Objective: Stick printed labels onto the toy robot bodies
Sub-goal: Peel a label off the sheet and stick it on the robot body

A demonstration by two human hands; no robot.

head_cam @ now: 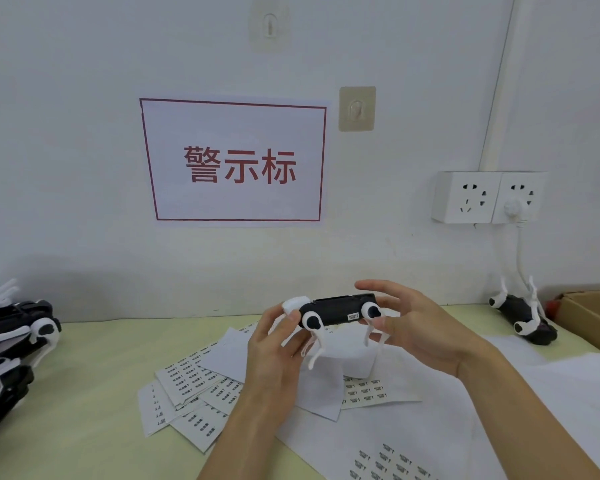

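Now the toy robot body (336, 310) hangs between both hands, left hand (274, 344) gripping, right hand (416, 327) pinching it.

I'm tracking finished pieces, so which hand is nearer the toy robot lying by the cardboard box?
Right. The right hand grips the held toy robot mid-table, on the side toward the lying toy robot; the left hand holds the opposite end, farther away.

red-bordered wall sign (234, 161), 2 stick-on hooks (357, 109), double socket (489, 197) with 1 white plug (513, 206), cardboard box (593, 318) far right
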